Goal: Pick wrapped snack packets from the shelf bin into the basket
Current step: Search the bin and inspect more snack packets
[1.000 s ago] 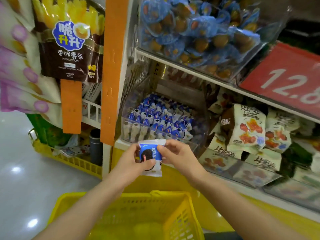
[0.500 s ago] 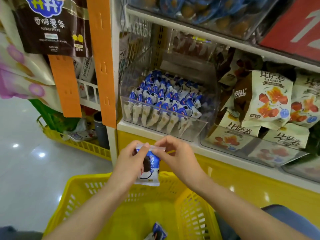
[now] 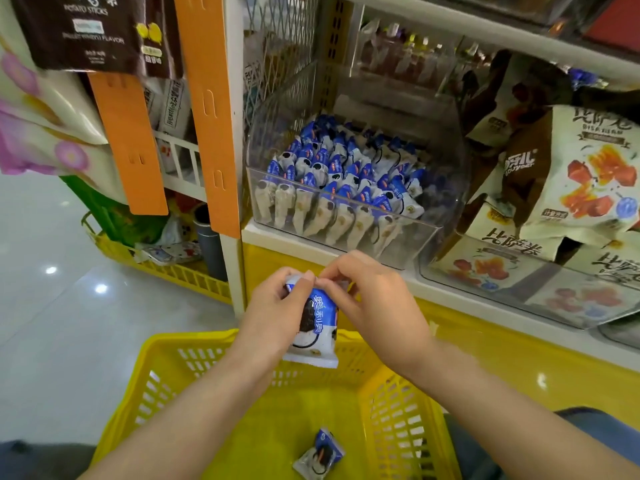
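Your left hand grips the blue-and-white wrapped snack packet by its upper left side, and your right hand pinches its top edge. The packet hangs upright over the far rim of the yellow slotted plastic basket. Below your hands, 1 matching packet lies on the basket floor. Beyond your knuckles, the clear plastic shelf bin holds rows more.
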A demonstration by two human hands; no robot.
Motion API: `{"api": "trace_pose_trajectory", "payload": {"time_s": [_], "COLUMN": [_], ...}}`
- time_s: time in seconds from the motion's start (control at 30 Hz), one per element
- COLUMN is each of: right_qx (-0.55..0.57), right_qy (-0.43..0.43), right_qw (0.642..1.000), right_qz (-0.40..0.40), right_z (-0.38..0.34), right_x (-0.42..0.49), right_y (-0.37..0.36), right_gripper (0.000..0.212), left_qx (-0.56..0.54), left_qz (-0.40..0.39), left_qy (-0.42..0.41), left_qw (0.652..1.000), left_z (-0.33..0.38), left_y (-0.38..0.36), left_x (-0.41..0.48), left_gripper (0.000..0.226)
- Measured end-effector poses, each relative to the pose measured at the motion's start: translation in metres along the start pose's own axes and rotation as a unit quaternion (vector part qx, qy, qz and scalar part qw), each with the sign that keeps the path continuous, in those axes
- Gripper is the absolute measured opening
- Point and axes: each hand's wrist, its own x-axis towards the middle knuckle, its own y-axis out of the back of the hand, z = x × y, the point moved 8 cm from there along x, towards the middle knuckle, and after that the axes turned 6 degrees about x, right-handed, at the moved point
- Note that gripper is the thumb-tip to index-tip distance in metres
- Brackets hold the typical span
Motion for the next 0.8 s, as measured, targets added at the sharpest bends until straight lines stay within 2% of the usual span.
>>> {"api": "trace_pose_trajectory", "payload": {"time_s": [0.07,0.13,0.2,0.3,0.4,0.47,0.53,0.6,0.67,0.7,0.73,0.8], "right_qx": [-0.031,0.009,0.094,0.245,0.357,0.390,0.355,0.273,0.204,0.196,0.202,0.222], "right_qy": [0.021,-0.007,-0.081,-0.207,-0.292,-0.314,-0.312,-0.294,-0.250,-0.219,-0.189,-0.150], "right_qw": [0.999,0.999,0.989,0.938,0.882,0.865,0.880,0.911,0.942,0.953,0.960,0.963], "right_qz": [0.002,0.033,0.077,0.131,0.100,0.039,-0.043,-0.095,-0.088,-0.070,-0.051,-0.014], "right_z": [-0.003,0.003,0.017,0.043,0.053,0.050,0.044,0.041,0.036,0.031,0.025,0.019], "right_x": [0.001,0.001,0.001,0.000,-0.005,-0.010,-0.013,-0.015,-0.012,-0.009,-0.007,-0.004], "right_y": [0.003,0.009,0.016,0.020,0.006,-0.007,-0.019,-0.025,-0.022,-0.019,-0.015,-0.007], "right_gripper": [0.009,0.006,0.007,0.013,0.012,0.011,0.008,0.023,0.042,0.045,0.041,0.021], "left_qx": [-0.025,-0.027,-0.011,-0.041,-0.029,-0.042,-0.034,0.026,0.102,0.140,0.168,0.199], "left_qz": [-0.019,-0.039,-0.054,-0.030,0.021,0.060,0.092,0.108,0.105,0.096,0.085,0.063], "left_qy": [0.014,0.019,0.024,0.014,-0.026,-0.047,-0.060,-0.087,-0.131,-0.155,-0.176,-0.204], "left_qw": [0.999,0.999,0.998,0.999,0.999,0.996,0.993,0.990,0.980,0.973,0.966,0.956], "left_z": [-0.001,0.000,0.000,0.003,0.012,0.017,0.020,0.024,0.031,0.035,0.038,0.043], "left_y": [-0.002,-0.003,-0.003,0.005,0.019,0.030,0.038,0.042,0.040,0.038,0.033,0.024], "left_x": [0.001,0.002,0.002,0.003,0.005,0.007,0.008,0.009,0.007,0.006,0.003,-0.003], "left_gripper": [0.022,0.017,0.018,0.026,0.012,0.005,0.009,0.012,0.013,0.015,0.016,0.018]}}
